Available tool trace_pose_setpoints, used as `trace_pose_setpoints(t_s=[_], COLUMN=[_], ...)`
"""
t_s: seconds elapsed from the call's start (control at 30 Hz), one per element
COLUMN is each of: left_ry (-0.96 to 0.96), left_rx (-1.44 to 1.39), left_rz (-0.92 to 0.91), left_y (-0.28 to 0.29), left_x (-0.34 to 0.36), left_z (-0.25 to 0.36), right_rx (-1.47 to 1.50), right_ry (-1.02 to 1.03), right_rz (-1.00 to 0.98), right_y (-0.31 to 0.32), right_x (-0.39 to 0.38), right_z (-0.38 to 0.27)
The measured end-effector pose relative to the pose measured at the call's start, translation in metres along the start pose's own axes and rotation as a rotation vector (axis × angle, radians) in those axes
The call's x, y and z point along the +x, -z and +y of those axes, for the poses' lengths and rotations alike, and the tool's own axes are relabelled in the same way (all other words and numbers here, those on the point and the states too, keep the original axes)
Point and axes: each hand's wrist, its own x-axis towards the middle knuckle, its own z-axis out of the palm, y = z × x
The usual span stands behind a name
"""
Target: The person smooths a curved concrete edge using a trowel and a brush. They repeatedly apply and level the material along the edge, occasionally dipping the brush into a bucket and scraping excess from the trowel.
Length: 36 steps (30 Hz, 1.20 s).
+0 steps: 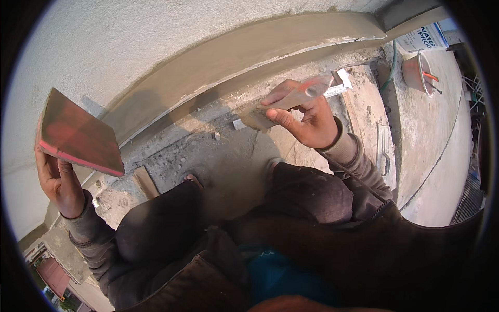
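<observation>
In my left hand (61, 184) is a flat rectangular float (86, 135), red and smeared with grey-brown mortar. I hold it from below and behind, tilted up near the white wall (99, 52). My right hand (314, 122) grips a flat brush (313, 89) around its ferrule, fingers on both sides. The handle has a hole at its end and points up to the right. Its mortar-coated bristles (253, 119) point left, over the dusty ground. A smooth grey-brown band of render (249, 44) runs along the wall's base.
At the right stand a bucket (414, 73) with an orange-handled tool (430, 76) and a printed bag (422, 39). A green hose (391, 70) curves beside a board (366, 99). A metal trowel (383, 151) lies at its edge. A wood piece (145, 182) lies near my left knee.
</observation>
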Motion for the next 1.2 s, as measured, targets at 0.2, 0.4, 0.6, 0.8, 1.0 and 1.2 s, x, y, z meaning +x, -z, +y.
trace_pose_setpoints(t_s=[0.2,0.4,0.6,0.8,1.0,1.2], left_ry=[0.017,0.019,0.039,-0.017,-0.666,-0.496], left_rx=[-0.027,-0.526,-0.872,-1.055,0.071,0.037], left_rz=[0.348,0.284,0.153,0.038,-0.084,-0.294], left_y=[0.016,-0.013,-0.034,-0.059,-0.117,-0.196], left_x=[-0.045,-0.041,-0.008,0.029,0.064,0.065], left_z=[0.023,-0.021,-0.051,-0.058,0.004,0.070], right_rx=[-0.374,-0.449,-0.265,-0.170,-0.035,0.339], right_ry=[-0.020,-0.032,-0.040,0.240,0.364,0.042], right_rz=[-0.333,-0.452,-0.415,-0.347,0.009,-0.090], right_y=[-0.051,-0.120,-0.159,-0.162,-0.100,0.004], right_x=[0.049,0.110,0.152,0.162,0.132,0.075], right_z=[-0.058,-0.074,-0.106,-0.084,-0.048,-0.012])
